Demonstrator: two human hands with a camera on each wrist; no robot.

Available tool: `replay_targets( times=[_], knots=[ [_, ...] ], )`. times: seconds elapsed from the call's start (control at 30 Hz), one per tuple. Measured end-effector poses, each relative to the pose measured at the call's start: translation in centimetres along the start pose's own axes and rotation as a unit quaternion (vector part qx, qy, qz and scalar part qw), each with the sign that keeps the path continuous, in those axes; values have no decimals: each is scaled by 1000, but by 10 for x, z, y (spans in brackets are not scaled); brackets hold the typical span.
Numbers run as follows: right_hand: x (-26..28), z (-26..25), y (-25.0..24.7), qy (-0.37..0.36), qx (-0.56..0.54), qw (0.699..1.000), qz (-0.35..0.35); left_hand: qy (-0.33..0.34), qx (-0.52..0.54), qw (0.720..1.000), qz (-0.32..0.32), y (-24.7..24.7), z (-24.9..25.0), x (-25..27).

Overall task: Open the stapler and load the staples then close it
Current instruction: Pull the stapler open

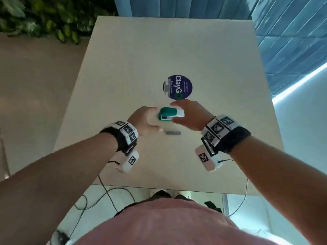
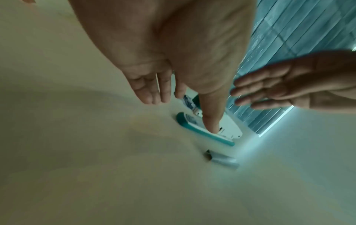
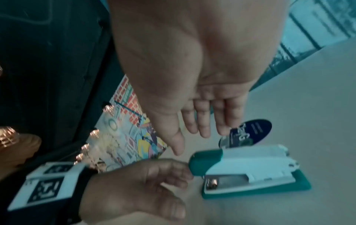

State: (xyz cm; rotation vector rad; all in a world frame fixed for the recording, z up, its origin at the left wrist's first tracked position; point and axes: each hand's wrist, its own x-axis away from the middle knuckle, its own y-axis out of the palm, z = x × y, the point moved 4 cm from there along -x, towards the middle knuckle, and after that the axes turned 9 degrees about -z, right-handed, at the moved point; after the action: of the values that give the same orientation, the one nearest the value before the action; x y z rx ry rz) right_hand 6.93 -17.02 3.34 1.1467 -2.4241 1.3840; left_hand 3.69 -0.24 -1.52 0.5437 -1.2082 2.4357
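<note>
A teal and white stapler [image 1: 170, 114] lies on the beige table [image 1: 141, 59], its top arm low over the base. My left hand [image 1: 150, 119] is at its teal front end; in the left wrist view the thumb [image 2: 210, 121] touches the stapler [image 2: 210, 135], and the other fingers are straight. My right hand [image 1: 190, 112] hovers over the white back end with flat, straight fingers and holds nothing, as the right wrist view shows [image 3: 190, 141]. A grey strip of staples [image 1: 173, 133] lies loose on the table just in front of the stapler [image 3: 250, 169].
A round dark blue sticker [image 1: 177, 87] is on the table right behind the stapler. The table's near edge [image 1: 159, 188] runs close to my body, with cables hanging below it. Plants [image 1: 44, 18] stand beyond the far left corner.
</note>
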Motion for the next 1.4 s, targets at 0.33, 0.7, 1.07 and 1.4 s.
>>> replay_targets(
  times=[0.33, 0.7, 1.07, 1.4],
  knots=[
    [-59, -14, 12, -13, 155, 988, -23, 39, -24, 999, 23, 0, 6, -42],
    [-7, 8, -43, -41, 81, 995, 48, 100, 41, 993, 54, 4, -9, -51],
    [27, 125, -50, 88, 53, 988, 114, 87, 66, 992, 66, 7, -11, -51],
    [8, 154, -23, 100, 57, 990, 76, 81, 72, 992, 60, 9, -13, -51]
  ],
)
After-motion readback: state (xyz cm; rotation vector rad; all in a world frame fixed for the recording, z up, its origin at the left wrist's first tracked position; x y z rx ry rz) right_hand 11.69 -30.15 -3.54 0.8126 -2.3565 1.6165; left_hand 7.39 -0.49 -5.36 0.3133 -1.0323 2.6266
